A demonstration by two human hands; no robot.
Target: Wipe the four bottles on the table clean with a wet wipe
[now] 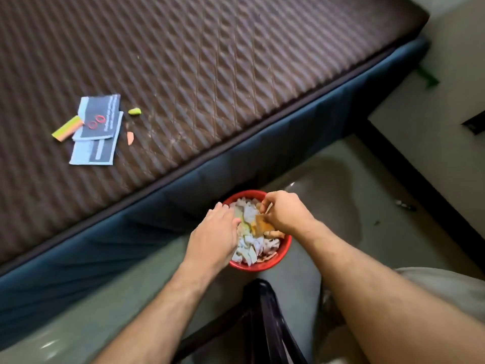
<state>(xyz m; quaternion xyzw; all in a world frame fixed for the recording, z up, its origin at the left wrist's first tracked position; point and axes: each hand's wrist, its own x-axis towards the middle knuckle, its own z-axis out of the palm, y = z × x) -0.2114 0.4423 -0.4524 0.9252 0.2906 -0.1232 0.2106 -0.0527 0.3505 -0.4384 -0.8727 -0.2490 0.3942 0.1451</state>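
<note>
No bottle and no wet wipe shows in the head view. A red waste bin [284, 250] stands on the floor beside the bed, filled with crumpled white and orange paper scraps [252, 245]. My left hand [214, 236] reaches over the bin's left rim with its fingers stretched out, touching the scraps. My right hand [284, 212] hovers over the bin's far right side with fingers curled, pinching a thin pale strip [268, 208] between thumb and fingertips.
A brown ridged mattress [183, 61] on a blue bed base [236, 166] fills the upper left. On it lie dark printed cards [98, 127], red rubber bands [95, 121], a striped eraser [67, 128] and small scraps. A black chair frame [265, 311] stands below the bin.
</note>
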